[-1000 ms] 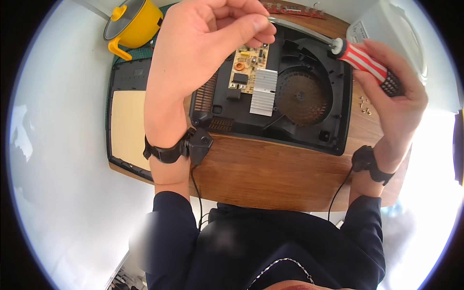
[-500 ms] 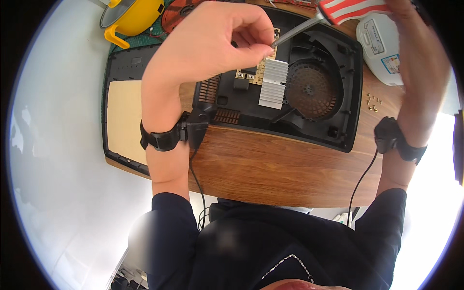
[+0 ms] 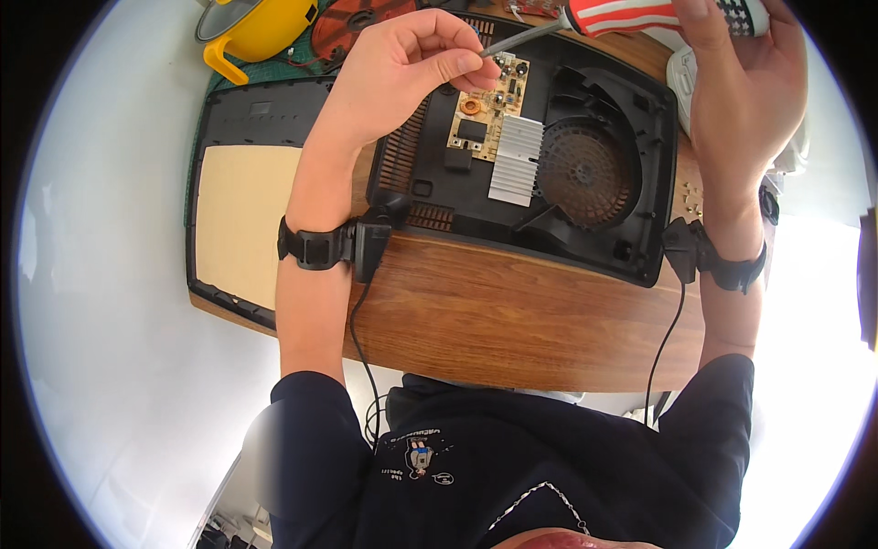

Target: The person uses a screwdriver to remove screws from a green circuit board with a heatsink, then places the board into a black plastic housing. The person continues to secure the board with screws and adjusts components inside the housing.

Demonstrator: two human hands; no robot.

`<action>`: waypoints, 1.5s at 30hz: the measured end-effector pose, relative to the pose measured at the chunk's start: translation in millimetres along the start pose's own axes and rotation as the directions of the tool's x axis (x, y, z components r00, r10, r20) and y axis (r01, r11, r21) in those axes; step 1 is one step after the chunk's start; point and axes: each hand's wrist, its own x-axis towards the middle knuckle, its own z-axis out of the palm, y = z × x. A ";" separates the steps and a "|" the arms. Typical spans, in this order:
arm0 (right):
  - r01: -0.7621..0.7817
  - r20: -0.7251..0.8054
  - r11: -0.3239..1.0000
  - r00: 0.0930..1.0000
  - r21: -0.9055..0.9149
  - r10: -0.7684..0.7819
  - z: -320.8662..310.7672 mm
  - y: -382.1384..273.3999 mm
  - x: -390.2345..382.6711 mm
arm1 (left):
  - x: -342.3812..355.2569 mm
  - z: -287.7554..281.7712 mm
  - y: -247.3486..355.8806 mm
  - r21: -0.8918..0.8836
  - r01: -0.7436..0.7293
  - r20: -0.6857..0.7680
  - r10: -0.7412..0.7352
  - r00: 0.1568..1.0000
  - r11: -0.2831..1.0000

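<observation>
Two hands meet over one screwdriver (image 3: 620, 15), which lies across the far side of the view, above the upper edge of the black casing (image 3: 562, 259). Its handle, striped red and white with a starred dark end, points right; its shaft slopes left and slightly down toward the board (image 3: 512, 82).

The right hand (image 3: 745, 91) is closed around the rear of the handle, thumb laid along the near side and fingers curled behind. Its forearm rises steeply from below, nearly upright, with the wrist almost straight.

The left hand (image 3: 402, 69) bends to the right at the wrist, back of the hand toward the camera. Thumb and index finger nearly meet at the shaft's tip, the other fingers curled loosely; whether they grip the metal or something small there, I cannot tell. Its forearm also stands steep, leaning a little right.

Each wrist wears a black strap, the left (image 3: 315, 249) and the right (image 3: 736, 272), with a cable running down.

In the casing, a silver heat sink (image 3: 517, 160) sits between the board and a round grille (image 3: 585, 174). Small screws (image 3: 692, 199) lie right of it on the wooden desk (image 3: 512, 320). Left are a cream-faced panel (image 3: 242, 220) and, beyond it, a yellow pot (image 3: 274, 26) beside a red coil (image 3: 358, 20).
</observation>
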 end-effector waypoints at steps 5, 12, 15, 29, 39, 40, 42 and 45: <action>0.204 0.087 0.976 0.974 0.081 -0.211 -8.6 26.0 -2.8 | 4.1 11.7 1.0 -0.254 0.117 0.002 -0.121 0.993 0.960; 0.181 0.125 0.970 0.971 0.165 -0.202 3.6 20.0 2.4 | -2.3 6.0 3.6 -0.099 0.099 -0.002 -0.099 0.995 0.990; 0.144 0.205 0.960 0.959 0.239 -0.195 -0.4 21.6 10.2 | -3.5 14.2 18.6 -0.120 0.144 0.021 -0.143 0.990 0.982; -0.155 0.329 0.947 0.943 0.282 0.056 19.5 24.1 -6.5 | -7.6 16.9 22.6 0.193 0.059 0.182 -0.095 0.979 0.979; -0.160 0.402 0.970 0.913 0.181 0.075 32.3 23.6 -19.4 | -11.3 -1.9 20.0 0.561 0.106 0.085 -0.185 0.979 0.821; -0.185 0.403 0.971 0.909 0.153 0.110 33.3 17.4 -20.2 | -10.9 -0.8 18.5 0.544 0.104 0.104 -0.189 0.976 0.833; -0.148 0.415 0.983 0.905 0.110 0.090 34.6 16.7 -20.3 | -11.8 2.5 11.7 0.509 0.100 0.141 -0.197 0.970 0.855; -0.009 0.428 0.999 0.904 0.040 -0.009 37.6 14.8 -21.3 | -12.5 5.6 -0.5 0.530 0.062 0.139 -0.158 0.978 0.846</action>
